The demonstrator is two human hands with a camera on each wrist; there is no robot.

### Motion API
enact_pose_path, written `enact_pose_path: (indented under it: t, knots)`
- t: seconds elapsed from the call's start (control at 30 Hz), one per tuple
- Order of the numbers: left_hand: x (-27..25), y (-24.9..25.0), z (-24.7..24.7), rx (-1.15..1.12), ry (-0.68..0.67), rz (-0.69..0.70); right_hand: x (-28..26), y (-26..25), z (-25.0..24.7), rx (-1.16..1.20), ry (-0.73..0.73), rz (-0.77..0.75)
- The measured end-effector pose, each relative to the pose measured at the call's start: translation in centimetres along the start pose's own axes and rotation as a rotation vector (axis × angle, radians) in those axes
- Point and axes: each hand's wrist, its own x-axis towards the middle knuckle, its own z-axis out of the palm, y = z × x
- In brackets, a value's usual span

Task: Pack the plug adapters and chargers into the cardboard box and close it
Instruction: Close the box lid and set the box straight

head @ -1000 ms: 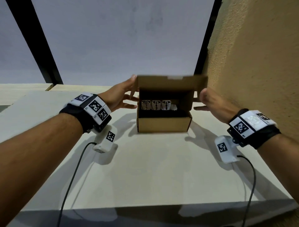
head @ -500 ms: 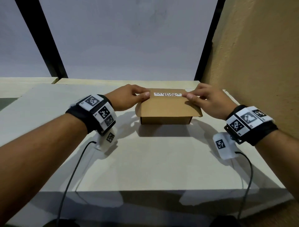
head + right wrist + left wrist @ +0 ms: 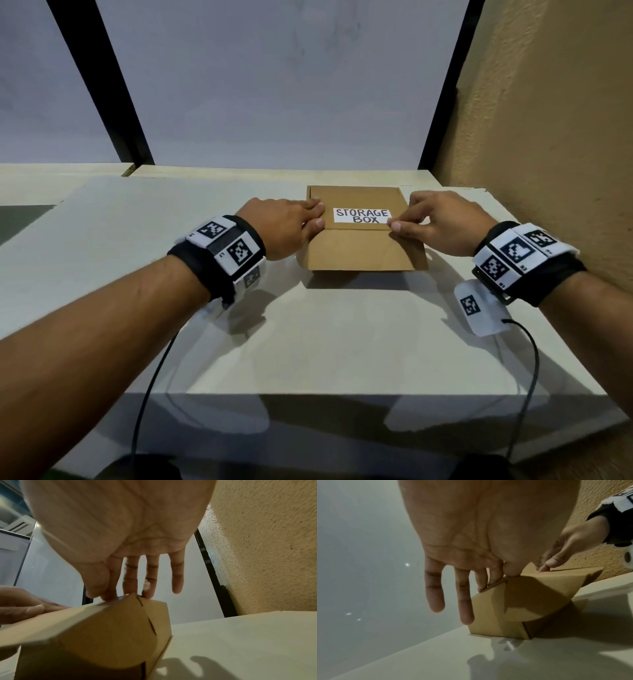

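Note:
The brown cardboard box stands at the back of the white table, lid down, its white "STORAGE BOX" label facing up. The lid's front flap juts out over the box front, untucked. My left hand presses straight fingers and thumb on the lid's left edge; in the left wrist view the box sits under the left hand. My right hand presses thumb and fingertips on the lid's right edge beside the label, as the right wrist view shows of the right hand and box. The adapters and chargers are hidden inside.
A rough tan wall runs close along the right of the table. A pale wall with two black strips stands behind. Black cables hang from both wrists over the table's front edge.
The lid, upright one second ago with adapters showing inside, has swung down over the box. Both hands moved from the box sides onto the lid and now press further back.

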Motion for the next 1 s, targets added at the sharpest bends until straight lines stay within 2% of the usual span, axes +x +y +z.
enact_pose_path:
  t: [0.4,0.57,0.63,0.73,0.8,0.87,1.0]
  knots:
    - [0.2,0.1,1.4,-0.012,0.002,-0.035,0.4,-1.6,-1.3,-0.162,-0.136,-0.022]
    - [0.6,-0.1,-0.1,-0.085,-0.098,-0.068,-0.2,-1.5,-1.8,-0.108,-0.159,0.018]
    - [0.9,-0.1,-1.1,-0.121,-0.115,-0.128,-0.4,-1.4,-1.9,-0.067,-0.16,0.051]
    - [0.7,0.1,-2.0,-0.179,-0.06,-0.272,-0.8,-1.6,-2.2,-0.007,-0.181,0.168]
    - [0.2,0.0,-1.9,-0.266,-0.085,-0.35,-1.2,-1.5,-1.9,0.011,-0.233,0.249]
    - [-0.2,-0.2,-1.2,-0.457,-0.142,-0.391,-1.5,-1.6,-1.4,0.084,-0.264,0.314]
    - [-1.0,-0.2,0.0,-0.731,-0.175,-0.377,-1.9,-1.9,-1.0,0.195,-0.233,0.376]
